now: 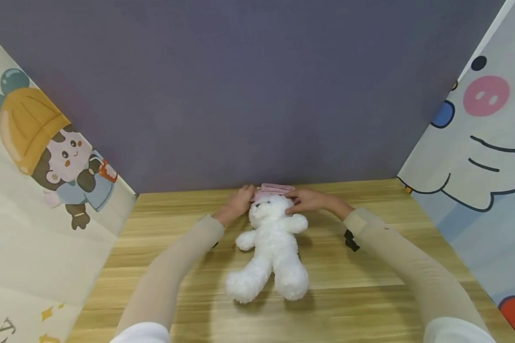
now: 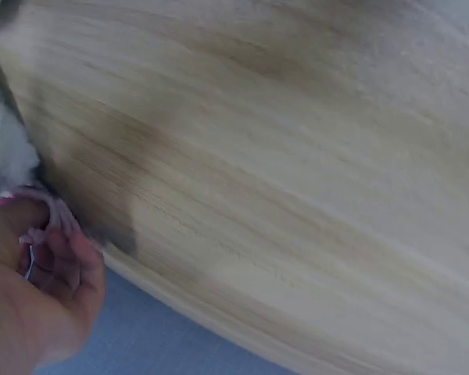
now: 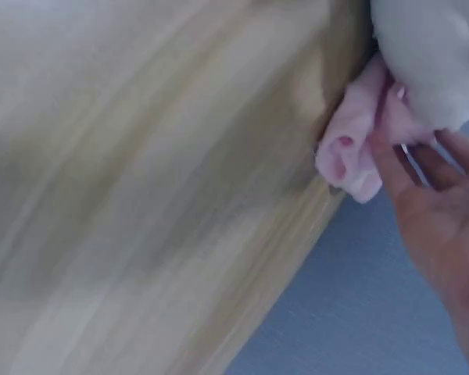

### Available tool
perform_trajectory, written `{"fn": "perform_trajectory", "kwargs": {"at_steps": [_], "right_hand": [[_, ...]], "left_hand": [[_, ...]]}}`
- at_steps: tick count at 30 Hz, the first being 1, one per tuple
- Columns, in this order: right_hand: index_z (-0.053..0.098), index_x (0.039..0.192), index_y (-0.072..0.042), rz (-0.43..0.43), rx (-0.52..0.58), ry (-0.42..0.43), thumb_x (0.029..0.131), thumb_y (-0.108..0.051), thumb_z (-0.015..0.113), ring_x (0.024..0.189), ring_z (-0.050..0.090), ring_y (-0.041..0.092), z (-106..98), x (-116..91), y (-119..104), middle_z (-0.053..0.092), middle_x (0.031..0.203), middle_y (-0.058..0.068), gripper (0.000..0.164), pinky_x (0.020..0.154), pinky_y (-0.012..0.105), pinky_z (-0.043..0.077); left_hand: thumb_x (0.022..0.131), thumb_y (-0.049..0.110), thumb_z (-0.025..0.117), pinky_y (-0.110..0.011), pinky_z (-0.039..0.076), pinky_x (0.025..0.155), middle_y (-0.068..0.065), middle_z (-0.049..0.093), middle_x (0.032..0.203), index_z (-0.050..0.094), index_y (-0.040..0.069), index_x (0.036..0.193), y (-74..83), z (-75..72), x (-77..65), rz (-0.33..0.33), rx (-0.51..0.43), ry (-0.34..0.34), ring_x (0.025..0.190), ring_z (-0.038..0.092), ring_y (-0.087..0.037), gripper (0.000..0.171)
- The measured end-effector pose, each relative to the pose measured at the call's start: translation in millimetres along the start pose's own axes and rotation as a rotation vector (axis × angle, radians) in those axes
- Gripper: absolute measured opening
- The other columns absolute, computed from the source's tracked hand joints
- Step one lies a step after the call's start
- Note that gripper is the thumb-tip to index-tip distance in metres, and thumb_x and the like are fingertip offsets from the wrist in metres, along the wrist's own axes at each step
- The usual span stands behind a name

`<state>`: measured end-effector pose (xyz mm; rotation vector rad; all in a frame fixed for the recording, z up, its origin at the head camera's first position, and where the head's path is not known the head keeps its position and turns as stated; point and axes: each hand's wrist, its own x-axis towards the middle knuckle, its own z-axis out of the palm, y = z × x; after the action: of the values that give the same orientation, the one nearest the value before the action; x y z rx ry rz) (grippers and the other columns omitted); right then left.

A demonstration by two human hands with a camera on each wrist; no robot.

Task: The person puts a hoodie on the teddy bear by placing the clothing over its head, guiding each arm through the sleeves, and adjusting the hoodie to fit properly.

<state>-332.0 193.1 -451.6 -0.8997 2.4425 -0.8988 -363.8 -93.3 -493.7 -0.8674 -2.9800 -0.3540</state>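
A white plush bear [image 1: 276,238] lies on its back on a wood-grain table [image 1: 163,276], head near the table's far edge and feet toward the person, with a pink cloth [image 1: 277,187] bunched and rolled at the top of its head. The left hand [image 1: 239,202] pinches one end of the cloth between thumb and fingers; the right hand [image 1: 311,200] reaches round the head's other side, fingers apart and touching cloth and plush, though whether it pinches anything cannot be told. The work looks partway along: the cloth is in place at the head but loose, not smoothed or settled, and the body and limbs are uncovered. Both hands work right by the far edge, close to the grey backdrop [image 1: 262,95], so there is little room beyond the head; bare wood shows to either side and below the feet.
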Motion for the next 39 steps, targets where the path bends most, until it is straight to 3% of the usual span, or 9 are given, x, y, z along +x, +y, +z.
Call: {"fn": "perform_trajectory", "kwargs": {"at_steps": [3,8,10,14,17,22,29,36,39], "right_hand": [[0.050,0.141,0.011,-0.007,0.021,0.051,0.094,-0.024,0.075,0.123,0.058,0.038,4.2,-0.9,-0.4,0.058,0.132,0.024,0.064,0.103,0.047,0.050],[0.061,0.128,0.006,-0.068,-0.042,0.176,0.089,-0.015,0.080,0.092,0.060,0.025,11.9,-1.5,6.5,0.062,0.099,0.012,0.049,0.086,0.040,0.055],[0.060,0.127,0.004,-0.073,-0.056,0.197,0.088,-0.015,0.081,0.090,0.059,0.024,14.1,-1.6,7.3,0.062,0.100,0.011,0.049,0.083,0.038,0.053],[0.051,0.138,0.004,-0.057,-0.042,0.187,0.089,-0.018,0.081,0.109,0.060,0.028,14.7,-1.4,6.8,0.062,0.123,0.017,0.062,0.089,0.039,0.053],[0.046,0.144,0.007,-0.047,-0.037,0.157,0.090,-0.016,0.079,0.111,0.061,0.030,13.2,-1.7,5.4,0.061,0.124,0.021,0.068,0.090,0.042,0.054],[0.055,0.139,0.007,-0.059,-0.066,0.130,0.088,-0.013,0.080,0.096,0.063,0.023,11.8,-1.7,2.9,0.065,0.104,0.012,0.060,0.082,0.038,0.055],[0.057,0.135,0.006,-0.020,-0.054,0.174,0.084,-0.012,0.081,0.089,0.059,0.025,11.8,-10.2,5.6,0.064,0.097,0.007,0.060,0.075,0.032,0.049],[0.060,0.130,0.002,0.026,-0.086,0.236,0.078,-0.011,0.083,0.075,0.052,0.014,17.1,-14.6,1.1,0.065,0.097,0.006,0.059,0.068,0.030,0.047],[0.062,0.125,-0.001,0.026,-0.099,0.255,0.075,-0.006,0.082,0.069,0.049,0.012,18.5,-13.8,3.0,0.064,0.092,0.004,0.055,0.065,0.028,0.045]], "left_hand": [[0.099,0.001,0.060,-0.040,0.055,0.079,-0.014,0.064,0.102,0.062,0.001,0.114,-4.0,2.3,-4.5,0.064,-0.081,-0.013,0.095,0.063,-0.027,0.016],[0.096,-0.005,0.056,-0.038,0.051,0.079,-0.019,0.061,0.102,0.062,-0.007,0.114,-12.3,1.5,-19.4,0.143,-0.351,-0.031,0.091,0.056,-0.026,0.019],[0.093,-0.005,0.058,-0.035,0.049,0.081,-0.020,0.056,0.106,0.059,-0.008,0.112,-16.4,-0.9,-27.0,0.157,-0.452,-0.081,0.094,0.053,-0.025,0.019],[0.091,-0.004,0.068,-0.037,0.051,0.095,-0.025,0.047,0.125,0.047,-0.007,0.124,-21.4,-8.7,-40.1,0.128,-0.669,-0.261,0.111,0.055,-0.031,0.040],[0.090,0.002,0.074,-0.039,0.050,0.101,-0.026,0.041,0.135,0.042,-0.007,0.137,-23.2,-9.7,-43.1,0.133,-0.704,-0.320,0.119,0.055,-0.035,0.057],[0.091,0.007,0.075,-0.036,0.052,0.093,-0.021,0.047,0.129,0.052,-0.004,0.133,-23.0,-6.0,-40.9,0.196,-0.645,-0.256,0.108,0.057,-0.027,0.049],[0.086,0.005,0.076,-0.028,0.049,0.070,-0.004,0.058,0.092,0.058,0.006,0.108,-10.7,4.1,-29.1,0.150,-0.667,-0.156,0.080,0.053,-0.013,0.029],[0.079,0.000,0.070,-0.023,0.035,0.056,0.005,0.044,0.070,0.053,0.013,0.081,6.8,24.0,-25.5,0.135,-0.499,0.110,0.064,0.042,-0.008,0.021],[0.078,-0.003,0.064,-0.022,0.030,0.054,0.005,0.038,0.065,0.049,0.014,0.074,16.1,25.1,-23.9,0.134,-0.469,0.168,0.059,0.036,-0.007,0.023]]}}
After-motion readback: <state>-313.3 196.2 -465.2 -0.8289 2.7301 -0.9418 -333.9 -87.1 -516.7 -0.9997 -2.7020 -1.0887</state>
